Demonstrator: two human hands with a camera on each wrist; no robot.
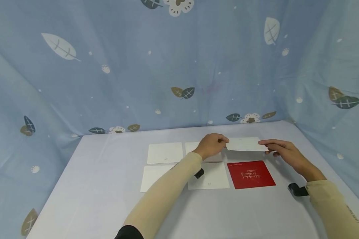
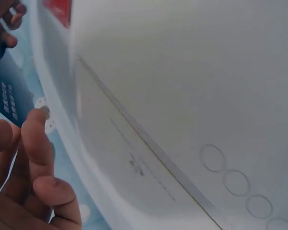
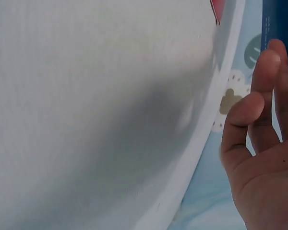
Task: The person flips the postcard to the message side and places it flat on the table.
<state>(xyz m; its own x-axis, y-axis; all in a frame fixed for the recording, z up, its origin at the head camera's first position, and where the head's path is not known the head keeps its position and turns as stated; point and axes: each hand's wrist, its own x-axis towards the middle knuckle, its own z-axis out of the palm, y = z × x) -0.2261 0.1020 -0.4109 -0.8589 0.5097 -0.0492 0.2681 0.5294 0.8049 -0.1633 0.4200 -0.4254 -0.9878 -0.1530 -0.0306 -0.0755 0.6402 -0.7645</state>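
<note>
Between my two hands a card (image 1: 245,144) is raised over the back right of the table, its white face up. My left hand (image 1: 213,145) pinches its left edge, and my right hand (image 1: 284,153) holds its right edge with thumb and fingers. In the left wrist view the card's underside (image 2: 9,86) is dark blue with pale lettering. The right wrist view catches a blue corner (image 3: 281,28) at the fingertips. Just in front of the raised card lies a red card (image 1: 251,175) with white writing.
Several white cards lie in two rows to the left: one back left (image 1: 165,152), one front left (image 1: 154,176) and one front middle (image 1: 212,179) among them. My left forearm partly covers them. A blue leaf-patterned cloth (image 1: 122,83) hangs behind the white table (image 1: 101,166).
</note>
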